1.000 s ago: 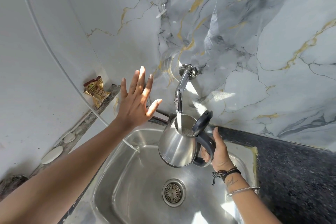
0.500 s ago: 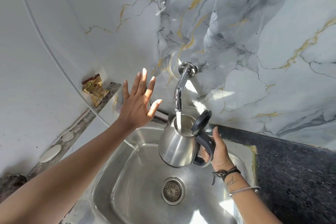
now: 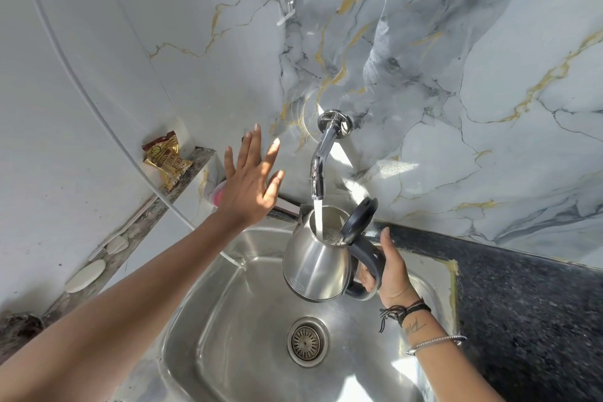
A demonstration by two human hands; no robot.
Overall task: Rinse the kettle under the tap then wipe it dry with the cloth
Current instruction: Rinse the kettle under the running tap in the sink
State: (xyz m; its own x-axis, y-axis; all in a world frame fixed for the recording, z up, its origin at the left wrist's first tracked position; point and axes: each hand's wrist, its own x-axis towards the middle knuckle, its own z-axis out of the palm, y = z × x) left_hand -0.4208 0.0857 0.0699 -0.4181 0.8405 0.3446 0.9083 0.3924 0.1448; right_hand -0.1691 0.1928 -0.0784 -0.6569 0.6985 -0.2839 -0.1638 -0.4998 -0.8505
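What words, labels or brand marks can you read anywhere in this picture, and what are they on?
Snack packet on the ledge: printed lettering, too blurred to read.
Kettle: small badge near the base, too small to read.
Right wrist: a tattoo, not legible.
Nothing else carries text.

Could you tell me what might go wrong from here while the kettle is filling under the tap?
1. The right hand alone holds the kettle by its handle, tilted; added water weight could make it slip into the sink.
2. The tap stream runs beside the open lid, so water may splash out.
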